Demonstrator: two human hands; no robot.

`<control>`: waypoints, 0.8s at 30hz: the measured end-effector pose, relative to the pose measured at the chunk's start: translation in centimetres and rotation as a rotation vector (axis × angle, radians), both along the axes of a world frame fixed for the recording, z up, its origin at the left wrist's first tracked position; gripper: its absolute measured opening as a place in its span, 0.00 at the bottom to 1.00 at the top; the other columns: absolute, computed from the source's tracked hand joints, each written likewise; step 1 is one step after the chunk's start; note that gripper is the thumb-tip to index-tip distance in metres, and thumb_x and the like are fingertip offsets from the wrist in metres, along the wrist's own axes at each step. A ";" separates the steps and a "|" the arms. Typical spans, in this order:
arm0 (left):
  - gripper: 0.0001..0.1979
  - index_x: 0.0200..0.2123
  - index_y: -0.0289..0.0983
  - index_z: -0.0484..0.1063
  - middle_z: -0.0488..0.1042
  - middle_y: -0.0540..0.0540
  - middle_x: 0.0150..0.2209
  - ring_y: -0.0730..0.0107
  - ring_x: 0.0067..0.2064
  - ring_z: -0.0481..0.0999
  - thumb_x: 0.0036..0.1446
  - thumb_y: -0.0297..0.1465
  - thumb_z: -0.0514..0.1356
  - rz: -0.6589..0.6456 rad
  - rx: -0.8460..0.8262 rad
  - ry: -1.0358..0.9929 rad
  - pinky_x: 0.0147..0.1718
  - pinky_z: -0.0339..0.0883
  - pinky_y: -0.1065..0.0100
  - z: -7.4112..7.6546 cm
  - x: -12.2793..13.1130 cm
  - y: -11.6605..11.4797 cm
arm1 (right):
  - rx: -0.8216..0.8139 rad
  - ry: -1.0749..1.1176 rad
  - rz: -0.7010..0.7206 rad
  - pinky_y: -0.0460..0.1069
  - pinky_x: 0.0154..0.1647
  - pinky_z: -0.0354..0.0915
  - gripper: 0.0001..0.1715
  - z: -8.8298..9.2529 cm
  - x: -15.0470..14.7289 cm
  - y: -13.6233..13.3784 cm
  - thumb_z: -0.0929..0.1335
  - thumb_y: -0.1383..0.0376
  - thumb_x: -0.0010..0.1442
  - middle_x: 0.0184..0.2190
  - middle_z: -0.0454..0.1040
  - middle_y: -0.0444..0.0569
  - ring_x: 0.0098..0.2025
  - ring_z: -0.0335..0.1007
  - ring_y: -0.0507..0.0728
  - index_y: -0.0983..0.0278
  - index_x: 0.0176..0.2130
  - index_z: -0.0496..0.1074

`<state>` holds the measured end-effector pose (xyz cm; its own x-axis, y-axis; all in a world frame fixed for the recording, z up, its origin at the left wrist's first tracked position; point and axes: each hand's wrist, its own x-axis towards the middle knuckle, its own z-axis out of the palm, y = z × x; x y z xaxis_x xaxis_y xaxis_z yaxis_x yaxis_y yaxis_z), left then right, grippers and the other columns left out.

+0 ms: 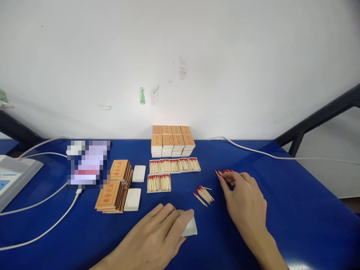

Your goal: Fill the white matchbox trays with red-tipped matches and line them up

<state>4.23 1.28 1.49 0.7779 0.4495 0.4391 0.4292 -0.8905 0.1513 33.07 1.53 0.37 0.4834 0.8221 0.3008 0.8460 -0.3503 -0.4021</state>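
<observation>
The left hand (157, 232) lies low on the blue surface (295, 210), its fingers (180, 217) curled loosely over a white tray (190, 228) and pressing it down; only the tray's right end shows past the fingertips. The right hand (244, 202) reaches forward, palm down, to a far bunch of matches (225, 172) with red heads. Its fingers are drawn together and touch the bunch, but the tips cover the sticks, so I cannot tell whether they have closed on any.

A second, loose bunch of matches (204, 194) lies between the two hands, apart from both. Beyond it sit filled trays in two rows: a back row of five (174, 165) and a front row of two (159, 182), touching side by side. Behind them, against the wall, stands a block of stacked matchboxes (172, 141). To the left are two piles of orange sleeves (120, 170) (109, 197), each with an empty white tray (138, 173) (132, 199) just beside it. White cables (42, 204) cross the surface at far left.
</observation>
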 end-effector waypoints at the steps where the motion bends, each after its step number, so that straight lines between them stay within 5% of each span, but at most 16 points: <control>1: 0.20 0.69 0.30 0.68 0.86 0.41 0.50 0.56 0.50 0.91 0.85 0.26 0.44 -0.003 0.000 0.000 0.52 0.85 0.52 0.0 0.0 0.0 | -0.002 0.004 0.011 0.57 0.35 0.59 0.47 0.0 0.0 -0.1 0.53 0.28 0.76 0.44 0.82 0.58 0.51 0.76 0.70 0.57 0.43 0.81; 6: 0.20 0.70 0.30 0.68 0.86 0.41 0.50 0.56 0.50 0.91 0.86 0.26 0.44 -0.002 0.004 0.001 0.51 0.85 0.52 0.0 -0.1 0.0 | -0.010 0.049 0.064 0.57 0.36 0.60 0.47 0.2 -0.2 -1.0 0.53 0.28 0.75 0.45 0.82 0.58 0.51 0.75 0.71 0.57 0.41 0.81; 15: 0.21 0.69 0.29 0.68 0.87 0.41 0.52 0.55 0.52 0.90 0.86 0.27 0.43 -0.005 0.015 -0.018 0.52 0.84 0.52 0.3 0.0 0.2 | -0.044 0.264 0.175 0.58 0.44 0.69 0.32 0.3 -1.5 -2.3 0.66 0.36 0.74 0.42 0.86 0.51 0.42 0.79 0.64 0.55 0.40 0.85; 24: 0.21 0.70 0.29 0.68 0.86 0.40 0.50 0.55 0.50 0.90 0.86 0.27 0.43 -0.008 0.004 -0.009 0.52 0.84 0.52 0.0 -0.2 -0.2 | -0.051 0.343 0.163 0.57 0.37 0.64 0.38 1.2 -1.2 -1.8 0.69 0.27 0.65 0.34 0.85 0.50 0.32 0.71 0.62 0.54 0.35 0.86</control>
<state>4.04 1.06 1.49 0.7776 0.4416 0.4476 0.4208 -0.8944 0.1515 31.82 -0.28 1.55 0.4107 0.9062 0.1008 0.7112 -0.2492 -0.6573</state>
